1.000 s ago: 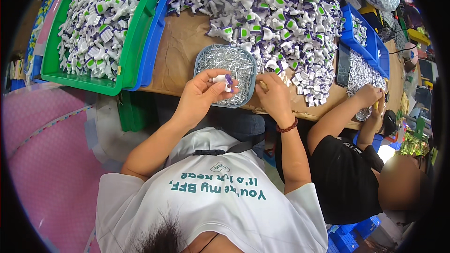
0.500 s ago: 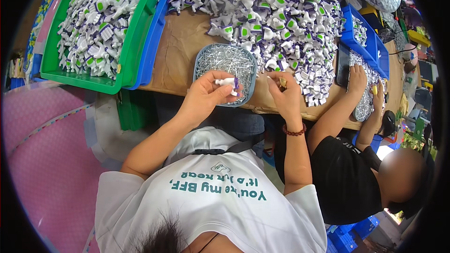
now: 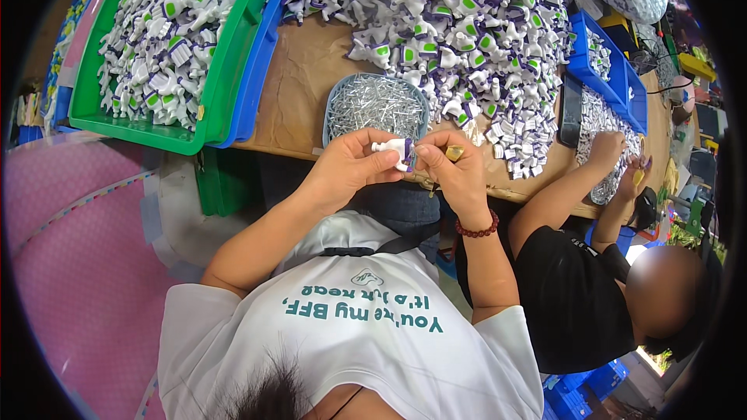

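Between the thumb and fingers of my left hand [image 3: 346, 162] is a small white-and-purple plastic figure part [image 3: 397, 148], lying sideways. The closed fingertips of my right hand [image 3: 459, 179] meet its purple end; whatever they pinch is too small to make out. A brass-coloured cover [image 3: 454, 153] sits on one right finger. Just beyond both hands stands a grey-blue tub [image 3: 327, 120] full of thin silver metal pins [image 3: 377, 105]. A big heap of white, purple and green figure parts [image 3: 467, 23] spreads behind it, with small white pieces [image 3: 523, 144] at its near right.
A green bin [image 3: 210, 101] heaped with similar parts stands at the left, against a blue bin [image 3: 253, 70]. On the right a co-worker's hands [image 3: 605, 148] work over small pieces, near a black tray [image 3: 570, 113] and a blue divided tray [image 3: 615, 82]. Brown paper [image 3: 292, 93] covers the table.
My right hand has moved left from beside the heap to the part's purple end. The left hand has shifted slightly right and nearer to me with the part.
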The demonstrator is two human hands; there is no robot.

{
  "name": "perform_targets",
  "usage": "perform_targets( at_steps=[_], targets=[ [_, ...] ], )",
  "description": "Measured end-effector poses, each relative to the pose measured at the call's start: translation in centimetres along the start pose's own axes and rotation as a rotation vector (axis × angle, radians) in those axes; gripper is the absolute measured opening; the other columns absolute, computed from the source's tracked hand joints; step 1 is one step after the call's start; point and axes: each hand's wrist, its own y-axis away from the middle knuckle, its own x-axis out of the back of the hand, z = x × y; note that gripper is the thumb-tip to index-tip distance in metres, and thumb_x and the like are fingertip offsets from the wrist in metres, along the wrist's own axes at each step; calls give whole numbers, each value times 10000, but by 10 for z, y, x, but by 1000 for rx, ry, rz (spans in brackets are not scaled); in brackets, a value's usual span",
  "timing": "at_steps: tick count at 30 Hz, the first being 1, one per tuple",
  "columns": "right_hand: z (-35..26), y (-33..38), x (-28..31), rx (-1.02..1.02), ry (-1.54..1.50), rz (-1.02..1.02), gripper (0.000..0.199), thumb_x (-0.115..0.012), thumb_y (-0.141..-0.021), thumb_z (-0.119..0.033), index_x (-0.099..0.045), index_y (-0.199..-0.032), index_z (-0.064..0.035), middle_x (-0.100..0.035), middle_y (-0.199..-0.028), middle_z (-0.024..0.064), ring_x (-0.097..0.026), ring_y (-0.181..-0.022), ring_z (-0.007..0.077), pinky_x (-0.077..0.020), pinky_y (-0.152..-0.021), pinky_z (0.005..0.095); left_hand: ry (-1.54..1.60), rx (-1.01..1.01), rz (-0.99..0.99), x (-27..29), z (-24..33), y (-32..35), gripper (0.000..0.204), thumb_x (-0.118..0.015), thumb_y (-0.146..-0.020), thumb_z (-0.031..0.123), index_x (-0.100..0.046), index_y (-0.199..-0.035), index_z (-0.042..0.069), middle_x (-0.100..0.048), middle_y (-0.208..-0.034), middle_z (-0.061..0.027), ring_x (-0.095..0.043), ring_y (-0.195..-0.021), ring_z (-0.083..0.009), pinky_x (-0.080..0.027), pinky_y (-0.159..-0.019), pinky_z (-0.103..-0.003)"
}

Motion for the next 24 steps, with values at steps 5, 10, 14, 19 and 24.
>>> perform_targets(
  at_steps=[5,10,14,19,24],
  targets=[
    [1,0,0,5,-6,-17,102,-580,-860,-87,-598,-858,13,-588,-712,20,-528,-658,68,-425,-598,200,111,52,-26,1,1,-1,210,-541,-885,113,-514,-1061,1,-604,-967,-111,-629,-871,-199,-529,-746,-247],
    [3,0,2,69,22,-49,92,-577,-858,-73,-602,-874,14,-591,-729,24,-536,-686,72,-437,-618,205,328,185,-70,6,0,-2,197,-534,-887,114,-519,-1041,-9,-607,-951,-120,-637,-856,-214,-542,-713,-216],
    [-1,4,0,196,121,-67,63,-596,-834,-35,-610,-862,19,-607,-758,38,-561,-709,96,-454,-624,223,377,235,-84,8,1,-1,195,-539,-883,107,-524,-1038,-9,-607,-947,-120,-636,-858,-218,-543,-713,-215],
    [-3,3,5,335,398,-127,51,-635,-780,0,-626,-829,6,-618,-761,71,-592,-708,142,-466,-612,256,200,158,-30,6,3,1,195,-557,-870,91,-535,-1038,-6,-602,-949,-114,-633,-861,-226,-542,-745,-244],
    [0,4,6,360,514,-122,75,-646,-753,9,-632,-826,-1,-620,-749,86,-594,-675,172,-459,-605,267,53,106,7,4,-1,-2,202,-574,-858,74,-538,-1039,-5,-600,-953,-108,-632,-859,-215,-533,-750,-266]
  ],
)
